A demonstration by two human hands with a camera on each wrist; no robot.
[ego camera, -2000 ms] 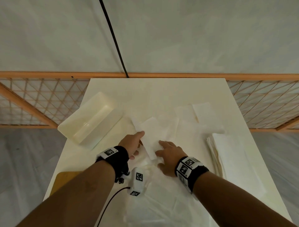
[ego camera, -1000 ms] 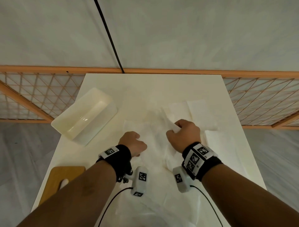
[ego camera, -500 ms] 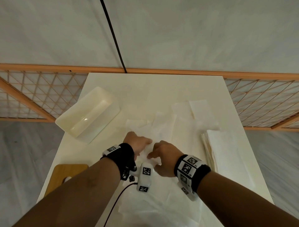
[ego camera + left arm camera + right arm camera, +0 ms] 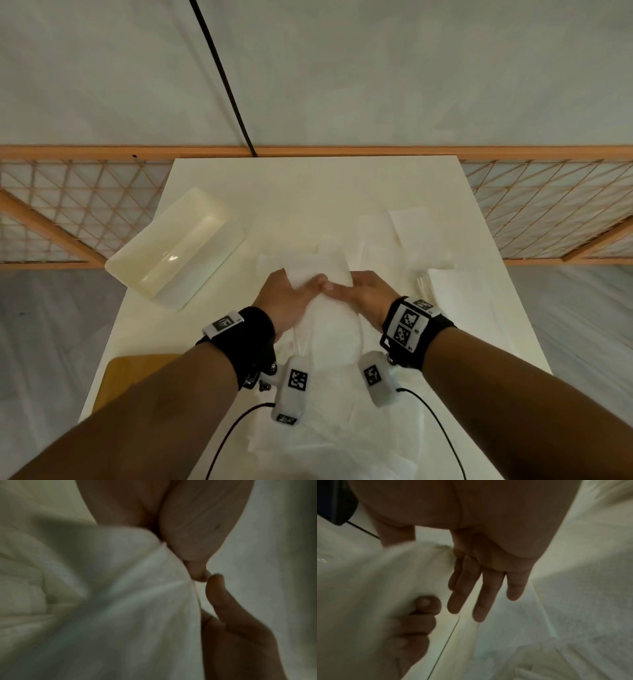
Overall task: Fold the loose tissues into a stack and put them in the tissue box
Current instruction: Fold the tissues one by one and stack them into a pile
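A white tissue (image 4: 317, 269) is held up at the table's middle, between my two hands. My left hand (image 4: 296, 291) grips its left side, thumb on top; in the right wrist view that thumb (image 4: 426, 603) presses into the sheet. My right hand (image 4: 356, 287) holds the right edge under its thumb, the other fingers (image 4: 477, 595) straight beneath. The two thumb tips touch. The open cream tissue box (image 4: 174, 246) lies empty at the left. A stack of folded tissues (image 4: 455, 298) sits at the right.
More loose tissues (image 4: 407, 229) lie beyond the stack, and a crumpled heap (image 4: 335, 404) lies under my wrists. A wooden board (image 4: 137, 368) shows at the near left edge. An orange lattice rail (image 4: 548, 205) runs behind the table.
My right hand went out to the right and came back. Both hands have now closed in, thumbs meeting, and lifted one tissue off the heap.
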